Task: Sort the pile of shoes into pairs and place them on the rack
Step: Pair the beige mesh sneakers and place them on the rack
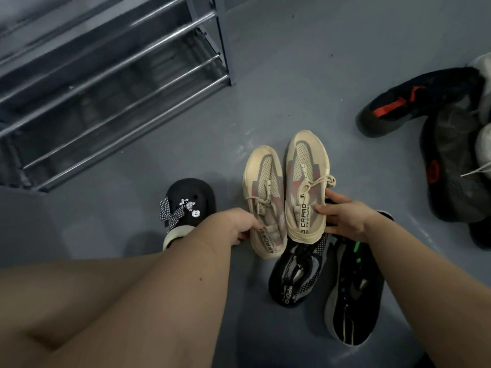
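Two beige knit sneakers lie side by side on the grey floor, toes pointing away from me. My left hand (237, 224) grips the heel of the left beige sneaker (263, 192). My right hand (345, 215) holds the heel side of the right beige sneaker (305, 179), whose heel rests on a black and grey sneaker (297, 274). The metal shoe rack (111, 83) stands at the upper left, and its bars hold no shoes in view.
A black sneaker with green accents (353, 296) lies under my right forearm. A black clog with a checked bow (186, 205) is on my foot at the left. A pile of dark shoes with orange marks (425, 102) and white ones sits at the right edge.
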The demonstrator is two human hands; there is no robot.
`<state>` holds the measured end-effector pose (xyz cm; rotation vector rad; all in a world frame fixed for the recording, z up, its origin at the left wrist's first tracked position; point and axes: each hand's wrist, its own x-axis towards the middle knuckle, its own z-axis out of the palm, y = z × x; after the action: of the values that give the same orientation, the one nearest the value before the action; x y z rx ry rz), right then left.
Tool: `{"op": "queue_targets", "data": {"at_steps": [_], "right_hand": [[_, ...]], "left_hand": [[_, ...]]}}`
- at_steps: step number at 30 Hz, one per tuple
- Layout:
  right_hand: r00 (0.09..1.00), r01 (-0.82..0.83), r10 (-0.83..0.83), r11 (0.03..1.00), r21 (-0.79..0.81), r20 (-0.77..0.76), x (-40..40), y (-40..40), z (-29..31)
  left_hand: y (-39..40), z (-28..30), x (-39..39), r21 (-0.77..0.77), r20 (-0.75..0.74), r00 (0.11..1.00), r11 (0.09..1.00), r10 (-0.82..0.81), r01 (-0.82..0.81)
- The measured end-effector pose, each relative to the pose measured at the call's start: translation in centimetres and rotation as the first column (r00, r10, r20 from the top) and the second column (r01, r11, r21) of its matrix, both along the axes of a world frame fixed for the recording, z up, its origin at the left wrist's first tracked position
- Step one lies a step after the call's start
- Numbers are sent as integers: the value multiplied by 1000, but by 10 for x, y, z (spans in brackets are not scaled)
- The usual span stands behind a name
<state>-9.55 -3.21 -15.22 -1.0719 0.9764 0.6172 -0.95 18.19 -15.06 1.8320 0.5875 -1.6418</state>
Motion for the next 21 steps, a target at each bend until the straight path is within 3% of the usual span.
{"op": "queue_targets", "data": {"at_steps": [7,14,21], "right_hand": [[1000,-5,5,1000,-1,-4,0,-4,1],[1000,20,-20,1000,20,20,-3,-8,15],[991,105,-100,993,-52,90,-19,-12,60]], "left_hand": [[-3,-5,-2,-24,24,1000,1000,4,-4],[-5,20,21,-161,-70,988,976,138,-148],[-25,58,23,-264,17,993,958,116,-108]]}}
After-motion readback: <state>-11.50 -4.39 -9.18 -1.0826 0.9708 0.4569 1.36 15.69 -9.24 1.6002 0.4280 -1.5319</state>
